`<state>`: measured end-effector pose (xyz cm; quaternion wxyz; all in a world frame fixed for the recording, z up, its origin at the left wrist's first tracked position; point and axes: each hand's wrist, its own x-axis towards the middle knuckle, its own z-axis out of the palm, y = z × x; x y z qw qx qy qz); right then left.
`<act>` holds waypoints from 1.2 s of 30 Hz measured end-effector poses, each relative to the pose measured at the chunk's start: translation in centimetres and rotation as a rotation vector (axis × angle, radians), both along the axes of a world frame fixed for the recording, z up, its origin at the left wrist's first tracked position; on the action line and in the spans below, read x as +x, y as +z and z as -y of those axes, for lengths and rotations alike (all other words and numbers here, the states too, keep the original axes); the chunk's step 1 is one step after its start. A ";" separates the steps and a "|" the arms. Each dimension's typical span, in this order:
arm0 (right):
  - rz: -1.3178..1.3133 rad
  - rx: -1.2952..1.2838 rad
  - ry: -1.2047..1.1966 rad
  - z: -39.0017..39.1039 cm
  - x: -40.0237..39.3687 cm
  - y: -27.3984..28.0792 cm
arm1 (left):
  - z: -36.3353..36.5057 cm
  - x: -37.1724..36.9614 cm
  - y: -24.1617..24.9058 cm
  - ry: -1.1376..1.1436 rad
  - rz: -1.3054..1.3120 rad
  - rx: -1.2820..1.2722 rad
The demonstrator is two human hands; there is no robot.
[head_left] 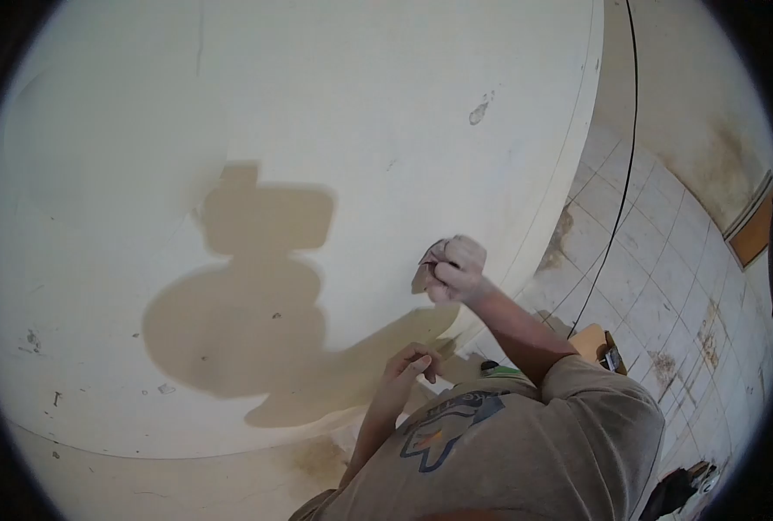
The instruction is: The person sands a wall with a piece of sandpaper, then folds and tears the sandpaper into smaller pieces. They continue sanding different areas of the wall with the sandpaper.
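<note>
My right hand (456, 267) is closed in a fist against the pale wall (386, 104), with what looks like whitish dust on it. A thin folded sheet that looks like sandpaper (431, 253) sticks out at its left side, partly hidden by the fingers. Lower down, my left hand (409, 363) is held in front of my chest, apart from the wall surface as far as I can tell. Its fingers are loosely curled in and nothing shows in them.
Scuffs and a chipped patch (478, 113) mark the wall. On the right, a black cable (627, 182) hangs down over the stained tile floor (656, 234). An orange-brown box (589, 343) stands near my right elbow. Dark items (675, 493) lie at lower right.
</note>
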<state>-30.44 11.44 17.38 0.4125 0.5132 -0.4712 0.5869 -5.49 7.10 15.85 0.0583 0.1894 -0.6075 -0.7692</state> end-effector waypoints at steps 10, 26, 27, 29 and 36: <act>0.637 -0.444 -0.147 -4.7 -14.5 7.0 | 0.6 -2.2 1.2 0.065 0.005 -0.053; -0.230 0.157 -0.102 -2.6 -6.6 -0.5 | 4.7 0.4 -1.4 0.077 0.095 0.077; -0.151 0.105 -0.202 -3.2 -9.0 -1.6 | 5.2 1.5 -1.5 0.102 0.082 0.080; 0.230 -0.089 -0.295 -3.7 -11.2 -0.4 | 6.1 3.1 -1.8 0.170 0.048 0.081; 0.644 -0.152 -0.370 0.8 -1.0 -0.6 | 6.8 5.6 -1.6 0.342 -0.012 0.200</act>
